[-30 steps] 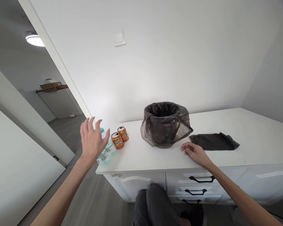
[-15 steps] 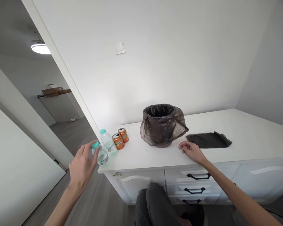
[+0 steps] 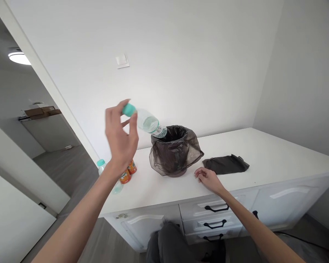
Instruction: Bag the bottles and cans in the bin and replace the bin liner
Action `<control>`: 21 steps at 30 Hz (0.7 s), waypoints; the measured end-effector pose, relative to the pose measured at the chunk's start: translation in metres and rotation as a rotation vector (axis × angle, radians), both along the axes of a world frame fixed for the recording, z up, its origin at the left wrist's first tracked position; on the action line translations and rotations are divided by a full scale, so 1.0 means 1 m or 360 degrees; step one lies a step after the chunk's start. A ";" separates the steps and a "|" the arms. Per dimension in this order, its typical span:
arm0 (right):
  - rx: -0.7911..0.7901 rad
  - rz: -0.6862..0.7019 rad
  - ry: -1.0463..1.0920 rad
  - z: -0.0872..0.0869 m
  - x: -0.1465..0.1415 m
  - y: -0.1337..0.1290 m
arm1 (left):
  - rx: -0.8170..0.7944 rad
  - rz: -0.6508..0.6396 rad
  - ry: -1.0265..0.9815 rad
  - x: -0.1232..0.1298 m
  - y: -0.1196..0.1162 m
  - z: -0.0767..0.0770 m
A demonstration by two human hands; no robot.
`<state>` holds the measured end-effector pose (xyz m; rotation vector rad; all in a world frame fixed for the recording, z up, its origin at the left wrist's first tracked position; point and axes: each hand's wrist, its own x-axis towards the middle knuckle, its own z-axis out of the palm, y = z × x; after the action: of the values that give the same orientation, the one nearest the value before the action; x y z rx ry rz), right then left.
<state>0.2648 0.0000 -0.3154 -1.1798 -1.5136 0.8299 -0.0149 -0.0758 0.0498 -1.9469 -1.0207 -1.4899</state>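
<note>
Head view: my left fingers (image 3: 133, 123) are gripping a bottle (image 3: 148, 121) by its cap (image 3: 129, 109), long axis slanting down rightward toward the bin (image 3: 173, 155); my right hand (image 3: 209, 180) is resting, loosely curled.

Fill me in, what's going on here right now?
The person's left hand holds a clear bottle by its green cap, tilted with its base at the mouth of the bag-lined bin. The right hand is at the cabinet top, near a flat dark bundle. Another bottle and two orange cans stand on the left, partly hidden by the left arm.
</note>
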 end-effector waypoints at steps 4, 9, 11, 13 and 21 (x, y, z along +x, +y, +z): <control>0.0019 0.0007 0.0015 0.005 -0.002 0.001 | -0.0246 -0.0101 0.0139 0.021 0.069 -0.015; -0.0023 0.0034 0.0026 0.021 -0.006 -0.005 | -0.0633 -0.0127 0.0456 0.009 0.118 -0.050; -0.0045 0.0032 0.0025 0.028 -0.008 -0.009 | -0.0609 -0.0098 0.0480 -0.008 0.122 -0.058; -0.0054 0.0028 0.0025 0.033 -0.009 -0.013 | -0.0525 -0.0002 0.0444 -0.033 0.117 -0.061; -0.0060 -0.0021 -0.0032 0.037 -0.011 -0.019 | -0.0527 0.0689 0.0491 -0.162 0.062 -0.080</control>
<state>0.2533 -0.0191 -0.2789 -1.2275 -1.5108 0.8433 -0.1773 -0.0138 -0.0305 -1.9236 -1.4935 -0.7967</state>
